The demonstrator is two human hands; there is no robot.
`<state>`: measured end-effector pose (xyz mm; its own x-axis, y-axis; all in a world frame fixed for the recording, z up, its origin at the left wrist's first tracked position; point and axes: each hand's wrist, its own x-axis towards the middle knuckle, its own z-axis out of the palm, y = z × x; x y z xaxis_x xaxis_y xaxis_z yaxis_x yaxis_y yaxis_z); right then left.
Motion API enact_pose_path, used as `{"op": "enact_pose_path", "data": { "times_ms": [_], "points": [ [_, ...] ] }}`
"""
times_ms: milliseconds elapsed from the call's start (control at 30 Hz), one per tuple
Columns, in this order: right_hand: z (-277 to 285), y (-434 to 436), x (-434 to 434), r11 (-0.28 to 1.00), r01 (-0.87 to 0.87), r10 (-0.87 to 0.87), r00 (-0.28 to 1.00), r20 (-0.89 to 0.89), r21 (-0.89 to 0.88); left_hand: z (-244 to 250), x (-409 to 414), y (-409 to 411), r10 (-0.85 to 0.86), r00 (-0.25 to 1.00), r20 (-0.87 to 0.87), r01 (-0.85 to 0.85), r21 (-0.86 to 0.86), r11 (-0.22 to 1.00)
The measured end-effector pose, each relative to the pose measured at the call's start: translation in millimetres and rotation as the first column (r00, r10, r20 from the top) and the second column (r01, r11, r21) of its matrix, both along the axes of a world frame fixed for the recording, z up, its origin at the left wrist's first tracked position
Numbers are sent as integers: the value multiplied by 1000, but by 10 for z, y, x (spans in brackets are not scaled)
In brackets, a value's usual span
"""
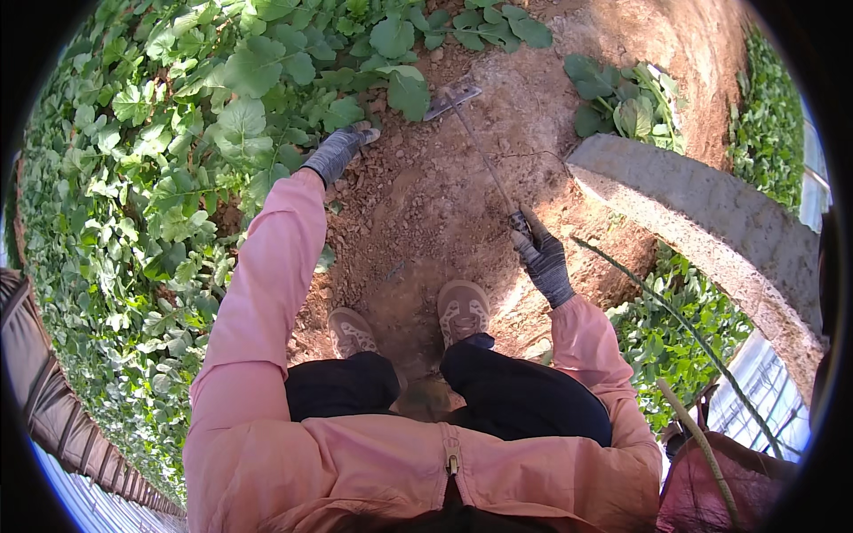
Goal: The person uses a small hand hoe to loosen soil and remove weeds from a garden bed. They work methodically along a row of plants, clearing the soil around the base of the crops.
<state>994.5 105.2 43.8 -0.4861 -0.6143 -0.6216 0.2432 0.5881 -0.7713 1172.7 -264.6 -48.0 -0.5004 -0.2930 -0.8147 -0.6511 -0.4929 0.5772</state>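
Observation:
My right hand (543, 256), in a grey knit glove, grips the short handle of a hand hoe (490, 163). Its thin metal shaft runs forward to a flat, narrow blade (453, 103), which lies at or just over the soil beside the leaves. My left hand (340, 150), gloved the same way, is low at the edge of the leafy green plants (246, 126). Its fingertips are over bare soil, and whether they pinch anything is hidden. Between the two hands lies crumbly brown soil (413, 193).
Pulled-looking leafy plants (633, 100) lie on the soil ahead to the right. A concrete post or beam (700, 193) slants along my right side, with a dark rope (666, 303) near it. My shoes (463, 310) stand on the soil path. More crops grow at right.

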Motion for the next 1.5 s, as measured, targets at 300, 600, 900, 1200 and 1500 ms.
{"op": "enact_pose_path", "data": {
  "times_ms": [300, 600, 900, 1200, 1500],
  "points": [
    [120, 232, 83, 988, 150, -156, 936, 315, 43, 193, 159, -487, 638, 615, -464, -558, 316, 768],
    [-19, -292, 69, 948, -298, 312, 939, 144, -114, 365, 106, -636, 814, 319, -485, -573, 586, 573],
    [-258, -1020, -48, 830, -527, 558, 788, -261, 185, 450, 81, -659, 843, 321, -432, -589, 606, 535],
    [-271, -946, 110, 903, -427, 419, 858, -298, 39, 495, 151, -705, 839, 325, -437, -592, 598, 541],
    [-775, -1415, 103, 872, -479, 385, 798, -465, -100, 503, 290, -716, 855, 318, -410, -554, 651, 518]
  ]
}}
